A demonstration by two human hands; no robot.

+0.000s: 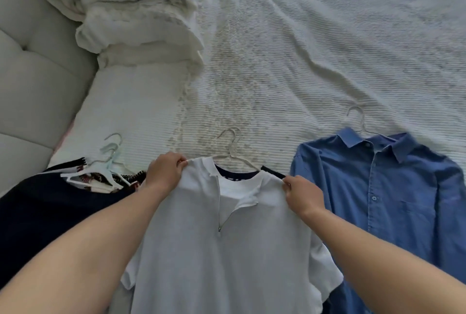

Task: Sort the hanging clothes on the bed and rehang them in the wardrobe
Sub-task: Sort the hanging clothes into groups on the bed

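Observation:
A white zip-neck shirt [201,250] lies flat on the bed in front of me, on a pale hanger [233,148] whose hook points away. A dark garment shows under its collar. My left hand [165,171] pinches the shirt's left shoulder. My right hand [302,194] pinches its right shoulder beside a dark hanger tip [273,172]. A blue button shirt [393,200] on its own hanger [358,119] lies to the right. To the left lies a dark garment [50,213] with a patterned piece and several pale hangers [111,160].
The bed has a white ribbed cover [315,49]. A stack of folded white blankets [138,19] sits at the back left. A grey padded headboard [32,74] runs along the left side.

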